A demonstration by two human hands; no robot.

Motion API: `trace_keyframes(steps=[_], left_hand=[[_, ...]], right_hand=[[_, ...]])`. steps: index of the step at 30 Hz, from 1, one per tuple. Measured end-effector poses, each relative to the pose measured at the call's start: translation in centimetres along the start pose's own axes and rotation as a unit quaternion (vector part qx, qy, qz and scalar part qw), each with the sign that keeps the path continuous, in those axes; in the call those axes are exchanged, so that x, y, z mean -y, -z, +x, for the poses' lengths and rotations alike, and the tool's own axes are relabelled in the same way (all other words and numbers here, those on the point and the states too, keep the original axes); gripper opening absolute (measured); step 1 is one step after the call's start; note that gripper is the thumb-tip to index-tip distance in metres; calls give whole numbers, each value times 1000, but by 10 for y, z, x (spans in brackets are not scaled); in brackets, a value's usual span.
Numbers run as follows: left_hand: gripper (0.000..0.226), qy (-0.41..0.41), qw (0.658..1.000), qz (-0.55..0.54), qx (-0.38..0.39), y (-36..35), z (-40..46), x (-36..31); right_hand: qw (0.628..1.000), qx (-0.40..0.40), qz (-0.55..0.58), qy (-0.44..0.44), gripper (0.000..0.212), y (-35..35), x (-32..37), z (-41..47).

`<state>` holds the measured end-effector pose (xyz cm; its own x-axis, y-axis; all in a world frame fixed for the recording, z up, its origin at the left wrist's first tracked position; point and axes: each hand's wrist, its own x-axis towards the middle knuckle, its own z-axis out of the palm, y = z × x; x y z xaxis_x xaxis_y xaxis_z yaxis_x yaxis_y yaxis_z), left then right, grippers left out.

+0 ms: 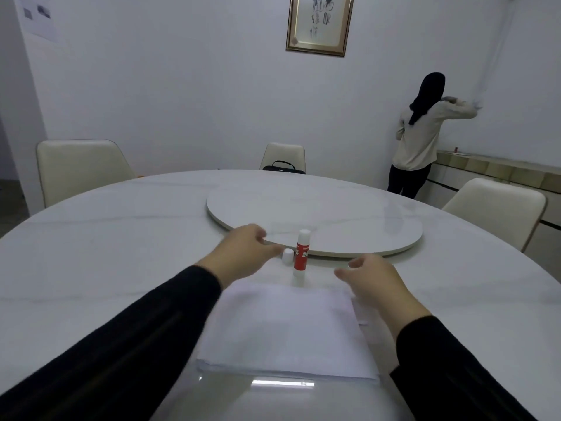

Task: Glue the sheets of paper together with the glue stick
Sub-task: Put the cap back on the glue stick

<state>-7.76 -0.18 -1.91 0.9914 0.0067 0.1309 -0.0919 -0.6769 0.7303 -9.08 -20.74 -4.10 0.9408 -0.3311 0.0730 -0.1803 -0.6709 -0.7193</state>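
While both hands hover, glue stick (301, 257) label reads "GLUE STICK".

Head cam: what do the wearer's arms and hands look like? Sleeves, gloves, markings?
Both arms wear long black sleeves that end at the wrists. The left sleeve shows a faint lengthwise seam or stripe; the right sleeve looks plain. The left hand and right hand are bare: no gloves, and no rings, watch or markings that can be made out.
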Motion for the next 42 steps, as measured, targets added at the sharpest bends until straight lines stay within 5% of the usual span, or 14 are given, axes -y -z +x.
trace_keyframes(steps=[4,9,13,17,21,22,26,28,31,37,39,42], left_hand=[[67,4,988,-145,62,-50,31,-22],[9,3,982,-190,-7,-81,43,-16],[5,10,935,-353,-21,-65,38,-12],[9,7,875,-483,28,-33,16,-11],[12,-10,822,-567,53,-19,-6,-7],[15,-15,815,-578,45,-18,-10,-8],[22,-38,818,-574,-1,-13,-18,-16],[15,-50,824,-565,-8,-9,-20,-16],[19,-56,827,-559,-10,-2,-20,-9],[23,-81,830,-552,6,-4,-23,-15],[22,-84,835,-544,14,-5,-24,-15],[25,-72,841,-536,15,-8,-22,-15]], right_hand=[[984,-79,158,34,22,-15,5,2],[985,-37,133,100,14,-34,1,-5],[965,18,258,35,21,-29,7,-10],[793,210,564,-92,29,-25,23,-29],[706,261,647,-119,23,-24,32,-45],[713,249,648,-100,20,-25,33,-48],[859,48,506,67,21,-33,38,-60],[834,65,545,54,22,-35,40,-67],[737,194,644,-61,24,-33,44,-72],[644,195,733,-103,20,-33,46,-75],[636,221,732,-107,20,-30,46,-75],[682,187,705,-52,24,-38,43,-73]])
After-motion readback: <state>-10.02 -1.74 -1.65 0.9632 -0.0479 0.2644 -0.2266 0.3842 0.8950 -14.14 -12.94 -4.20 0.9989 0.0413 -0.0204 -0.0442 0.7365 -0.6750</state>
